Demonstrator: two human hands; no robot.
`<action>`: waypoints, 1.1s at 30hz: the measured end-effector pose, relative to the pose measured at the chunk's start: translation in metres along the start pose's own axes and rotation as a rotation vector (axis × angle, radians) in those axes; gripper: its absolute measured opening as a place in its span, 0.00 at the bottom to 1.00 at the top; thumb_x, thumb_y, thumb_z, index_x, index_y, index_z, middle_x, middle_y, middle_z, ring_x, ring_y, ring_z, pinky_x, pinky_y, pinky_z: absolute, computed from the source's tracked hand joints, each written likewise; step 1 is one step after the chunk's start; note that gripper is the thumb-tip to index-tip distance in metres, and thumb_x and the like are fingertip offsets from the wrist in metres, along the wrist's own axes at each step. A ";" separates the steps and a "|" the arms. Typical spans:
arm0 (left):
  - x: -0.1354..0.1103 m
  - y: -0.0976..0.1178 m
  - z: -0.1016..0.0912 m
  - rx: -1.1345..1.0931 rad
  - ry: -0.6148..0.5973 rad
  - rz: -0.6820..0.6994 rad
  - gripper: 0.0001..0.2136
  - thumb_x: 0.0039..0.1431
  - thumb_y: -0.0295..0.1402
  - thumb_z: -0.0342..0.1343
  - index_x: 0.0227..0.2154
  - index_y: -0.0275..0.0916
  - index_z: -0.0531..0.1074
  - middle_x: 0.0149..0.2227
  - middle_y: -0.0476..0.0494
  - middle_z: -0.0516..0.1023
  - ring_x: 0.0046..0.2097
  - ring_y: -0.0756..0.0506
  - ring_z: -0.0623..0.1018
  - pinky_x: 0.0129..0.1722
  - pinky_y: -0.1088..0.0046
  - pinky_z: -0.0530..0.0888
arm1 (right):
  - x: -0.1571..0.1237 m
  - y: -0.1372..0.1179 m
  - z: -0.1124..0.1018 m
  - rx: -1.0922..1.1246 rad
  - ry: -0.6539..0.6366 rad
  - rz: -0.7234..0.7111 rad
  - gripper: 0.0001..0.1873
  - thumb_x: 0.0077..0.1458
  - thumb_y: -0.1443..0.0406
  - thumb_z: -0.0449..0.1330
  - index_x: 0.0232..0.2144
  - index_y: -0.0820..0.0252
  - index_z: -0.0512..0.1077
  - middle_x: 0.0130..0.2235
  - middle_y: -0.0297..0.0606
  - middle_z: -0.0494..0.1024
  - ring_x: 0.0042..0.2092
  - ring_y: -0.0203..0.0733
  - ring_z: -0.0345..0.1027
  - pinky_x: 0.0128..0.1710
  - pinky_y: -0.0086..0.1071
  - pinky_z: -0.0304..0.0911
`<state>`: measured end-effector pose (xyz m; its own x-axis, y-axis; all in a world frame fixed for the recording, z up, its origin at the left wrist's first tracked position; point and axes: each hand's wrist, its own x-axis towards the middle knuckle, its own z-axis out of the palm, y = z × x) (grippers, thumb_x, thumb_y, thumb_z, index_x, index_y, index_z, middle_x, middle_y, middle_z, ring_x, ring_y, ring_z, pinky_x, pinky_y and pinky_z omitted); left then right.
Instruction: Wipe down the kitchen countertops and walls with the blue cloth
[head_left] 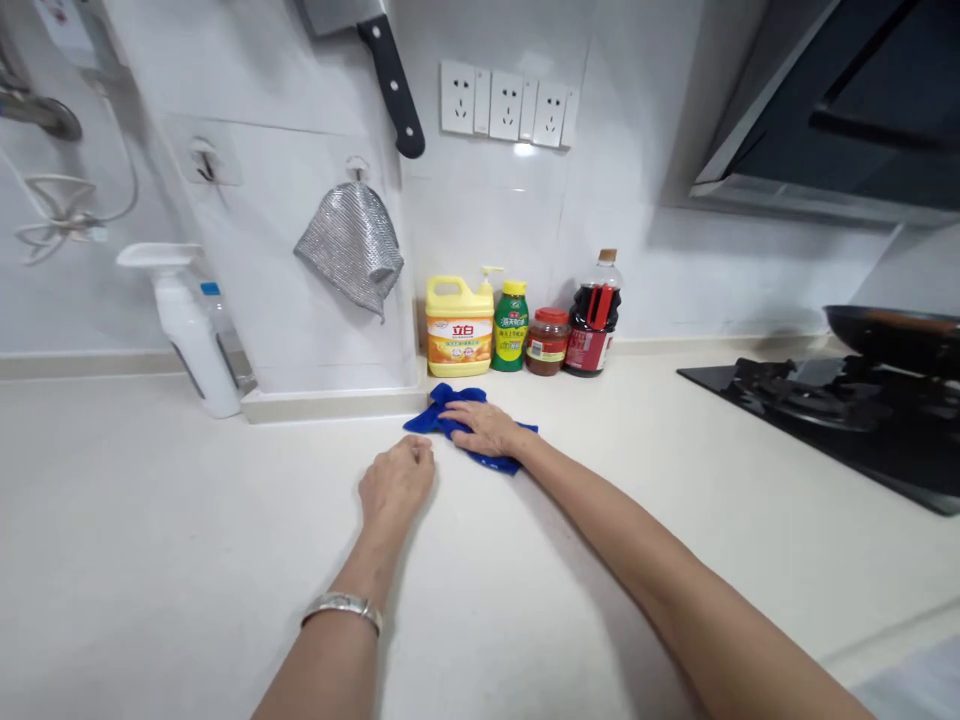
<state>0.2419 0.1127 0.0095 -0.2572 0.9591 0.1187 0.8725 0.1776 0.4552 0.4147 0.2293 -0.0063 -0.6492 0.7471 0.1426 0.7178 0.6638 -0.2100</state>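
A crumpled blue cloth (pixel 501 464) lies on the white countertop (pixel 495 580), close to the wall's corner ledge. My right hand (pixel 484 428) holds it down against the counter, fingers stretched over it and thumb a little apart. Part of the cloth is hidden under the palm. Just left of it, my left hand (pixel 397 480) rests on the counter with the fingers curled in, apart from the cloth; nothing shows in it. Behind the cloth stand a yellow detergent jug (pixel 459 330), a green bottle with a yellow cap (pixel 510 330), a red-lidded jar (pixel 547 345) and a dark sauce bottle (pixel 592 325).
A white spray bottle (pixel 195 340) leans at the left. A silver mesh cloth (pixel 356 245) hangs from a hook, with a knife (pixel 394 90) above. The black stove (pixel 795 410) with a wok (pixel 892 330) is at the right, under the range hood (pixel 847 110).
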 end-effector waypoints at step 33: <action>0.021 -0.005 -0.010 0.135 -0.181 0.015 0.26 0.66 0.45 0.34 0.56 0.57 0.73 0.57 0.48 0.78 0.54 0.37 0.76 0.47 0.65 0.70 | -0.381 0.191 -0.085 -0.268 0.132 0.965 0.32 0.69 0.57 0.46 0.69 0.63 0.61 0.73 0.47 0.57 0.72 0.49 0.52 0.72 0.41 0.45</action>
<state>0.2278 0.1295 0.0188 -0.1758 0.9836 -0.0413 0.9263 0.1795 0.3313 0.8207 0.0745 -0.0183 0.2604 0.9559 0.1355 0.9649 -0.2530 -0.0699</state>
